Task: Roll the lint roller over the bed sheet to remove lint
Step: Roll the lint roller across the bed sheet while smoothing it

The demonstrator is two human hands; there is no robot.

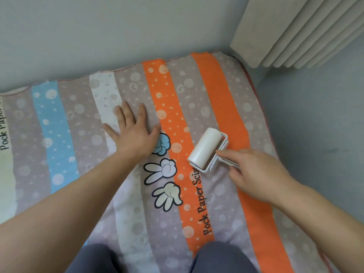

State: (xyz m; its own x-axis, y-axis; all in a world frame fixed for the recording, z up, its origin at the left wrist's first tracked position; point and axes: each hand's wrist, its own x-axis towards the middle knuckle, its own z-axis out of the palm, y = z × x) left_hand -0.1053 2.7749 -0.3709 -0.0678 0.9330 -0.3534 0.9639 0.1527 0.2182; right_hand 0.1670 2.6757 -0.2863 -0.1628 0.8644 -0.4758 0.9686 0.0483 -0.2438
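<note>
A white lint roller (205, 148) lies on the striped bed sheet (220, 99), its drum across an orange stripe right of centre. My right hand (254, 174) grips the roller's white handle, with the index finger stretched along the frame toward the drum. My left hand (134, 133) presses flat on the sheet to the left of the roller, fingers spread over a grey and a white stripe. Cartoon hand prints and the words "Pock Paper Scis" lie between my two arms.
A grey wall (98, 36) borders the bed at the far edge. Cream curtain folds (295, 30) hang at the upper right. The mattress edge drops off at the right to a grey surface (319, 125). My knees in grey trousers (220, 259) rest on the sheet at the bottom.
</note>
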